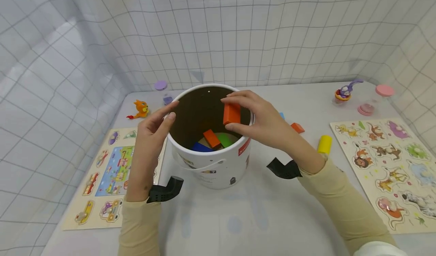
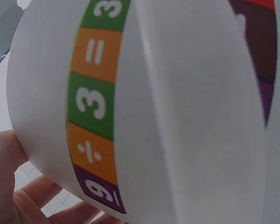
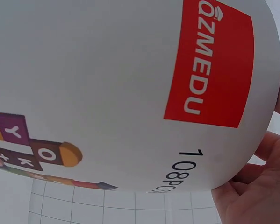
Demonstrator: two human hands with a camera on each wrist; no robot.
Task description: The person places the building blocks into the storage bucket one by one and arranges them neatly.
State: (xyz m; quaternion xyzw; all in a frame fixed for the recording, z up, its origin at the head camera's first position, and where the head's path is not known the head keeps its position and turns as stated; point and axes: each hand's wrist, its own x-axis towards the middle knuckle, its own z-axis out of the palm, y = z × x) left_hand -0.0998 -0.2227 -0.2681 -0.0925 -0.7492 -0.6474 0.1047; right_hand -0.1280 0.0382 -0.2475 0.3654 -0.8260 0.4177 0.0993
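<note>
A white toy bucket (image 1: pixel 207 169) stands upright in the middle of the table. Over its right rim reaches my right hand (image 1: pixel 263 121), pinching an orange-red block (image 1: pixel 232 114) between thumb and fingers above the opening. Down inside lie another orange block (image 1: pixel 212 139), a blue block (image 1: pixel 201 147) and a green block (image 1: pixel 225 139). At the left rim is my left hand (image 1: pixel 153 129), its thumb and index finger extended over the edge and holding no block. The left wrist view shows its fingers (image 2: pixel 39 189) partly hidden behind the bucket wall.
Wooden picture puzzles lie at left (image 1: pixel 117 169) and right (image 1: pixel 388 165). Right of the bucket are a yellow cylinder (image 1: pixel 325 144) and a small orange block (image 1: pixel 297 127). An orange figurine (image 1: pixel 139 109), a purple-topped figurine (image 1: pixel 344 92) and a pink-lidded container (image 1: pixel 370 100) stand farther back.
</note>
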